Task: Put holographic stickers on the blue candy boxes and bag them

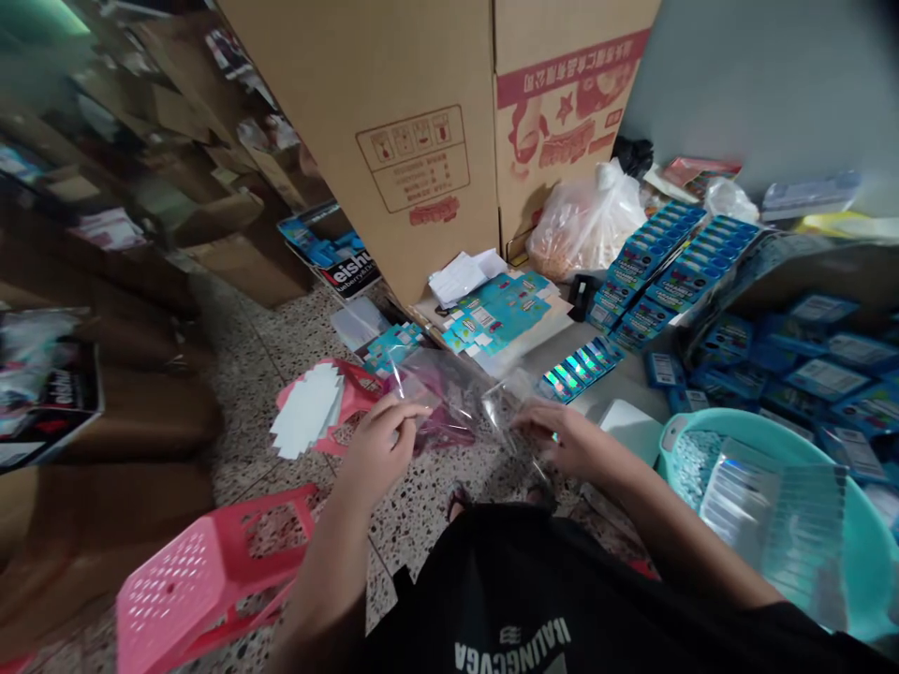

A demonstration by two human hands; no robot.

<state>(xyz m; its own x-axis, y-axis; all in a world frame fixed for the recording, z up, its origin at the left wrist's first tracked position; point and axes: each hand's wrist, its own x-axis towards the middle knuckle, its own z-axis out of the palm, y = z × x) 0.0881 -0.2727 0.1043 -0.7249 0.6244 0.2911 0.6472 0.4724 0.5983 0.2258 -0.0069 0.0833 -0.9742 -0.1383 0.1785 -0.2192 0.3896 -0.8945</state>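
Clear, thin plastic (456,388), which looks like a bag or sheet, stretches between my two hands above the floor. My left hand (383,445) pinches its near left edge between thumb and fingers. At the other end, my right hand (562,440) is closed on a crumpled part of the plastic, its fingertips partly hidden. Something purple-pink (446,421) shows through the film; I cannot tell what it is. Past my right hand, a row of shiny blue packets (582,368) lies on the low table.
Flat turquoise cartons (502,314) and stacked blue boxes (650,271) lie ahead. At right stands a turquoise basin (765,421) holding small pale pieces and a clear tray (773,524). Pink stools (186,585) stand left, one bearing white cards (309,410). Tall cardboard boxes (393,84) rise behind.
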